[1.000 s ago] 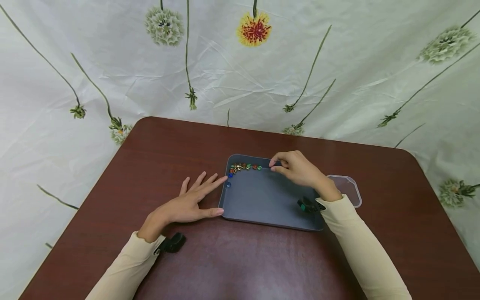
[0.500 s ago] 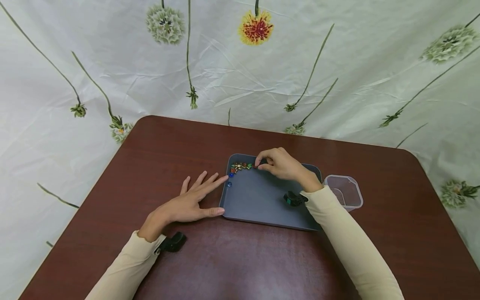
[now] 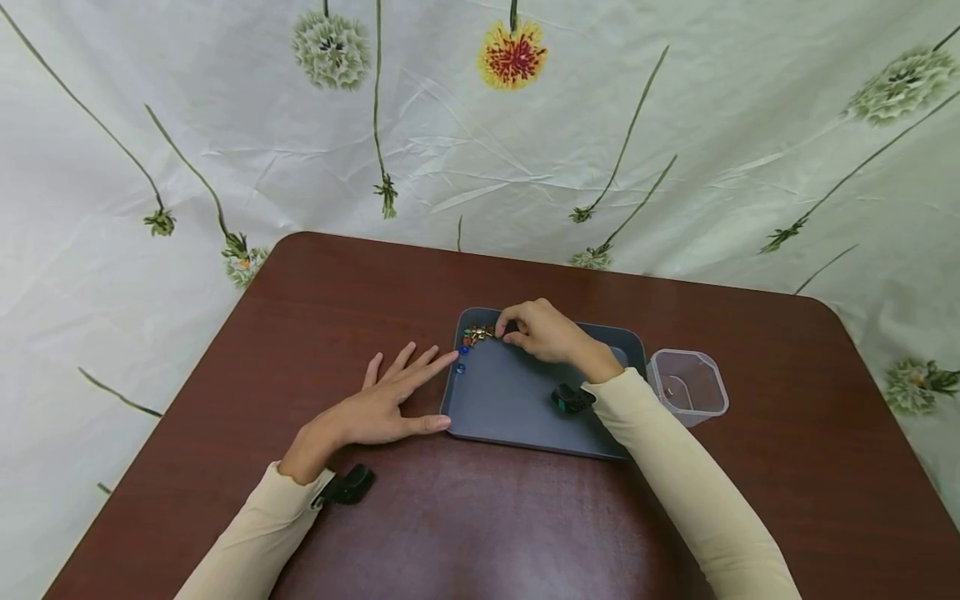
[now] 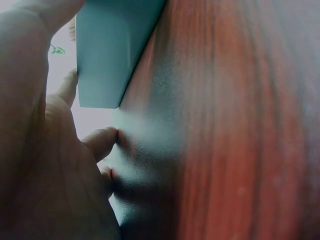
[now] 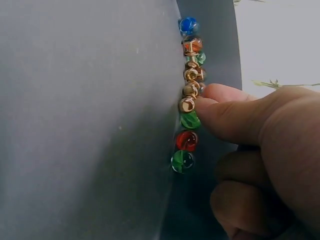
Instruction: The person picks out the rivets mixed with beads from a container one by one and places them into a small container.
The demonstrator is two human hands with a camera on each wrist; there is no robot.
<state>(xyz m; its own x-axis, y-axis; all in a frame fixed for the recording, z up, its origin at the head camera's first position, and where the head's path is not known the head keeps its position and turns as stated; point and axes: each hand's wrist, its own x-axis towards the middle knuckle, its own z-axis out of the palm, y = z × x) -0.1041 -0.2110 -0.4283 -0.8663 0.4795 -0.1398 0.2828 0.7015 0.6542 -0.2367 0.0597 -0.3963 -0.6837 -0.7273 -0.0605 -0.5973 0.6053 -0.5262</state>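
Note:
My left hand (image 3: 367, 412) lies spread on the table beside the grey tray (image 3: 510, 408), its index fingertip and thumb tip at the tray's left wall. In the left wrist view the tray (image 4: 102, 60) stands past the fingers. My right hand (image 3: 543, 333) reaches over the far side of the tray, thumb and index finger pinching at a gold bead (image 5: 187, 105). That bead sits in a row along the tray wall. Beyond it come more gold beads, a red-orange marble (image 5: 192, 44) and a blue marble (image 5: 189, 25). Nearer are a green marble (image 5: 190, 120), a red marble (image 5: 186, 141) and another green marble (image 5: 182, 161).
A clear plastic container (image 3: 697, 387) stands right of the tray, with something small and gold at its bottom. Two blue marbles lie near the tray's left wall. The brown table (image 3: 480, 517) meets a flower-printed cloth (image 3: 465, 125) behind it.
My right hand has moved left along the tray's far wall, past the green and red marbles to the gold beads. More of the clear container shows. The left hand stays put.

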